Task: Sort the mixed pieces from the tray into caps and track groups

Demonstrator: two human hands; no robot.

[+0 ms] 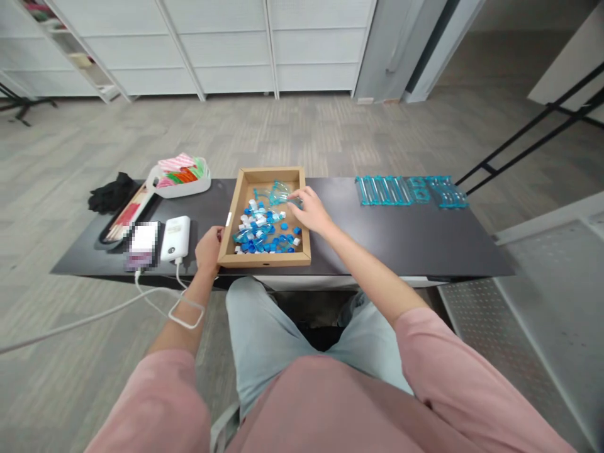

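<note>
A shallow cardboard tray (236, 217) sits on the dark table (391, 239), holding several blue and white caps (262, 229) and clear blue tubes (275, 192). My right hand (311, 212) reaches into the tray from the right, its fingers pinched on a clear tube near the far end. Curled against the tray's near left corner, my left hand (208, 250) steadies it, and its fingers are closed.
Rows of clear blue tubes (409, 190) lie on the table's far right. To the left are a white power bank (176, 239) with a cable, a white basket of coloured packets (182, 176), a narrow tray of sticks (123, 220) and a black cloth (111, 192).
</note>
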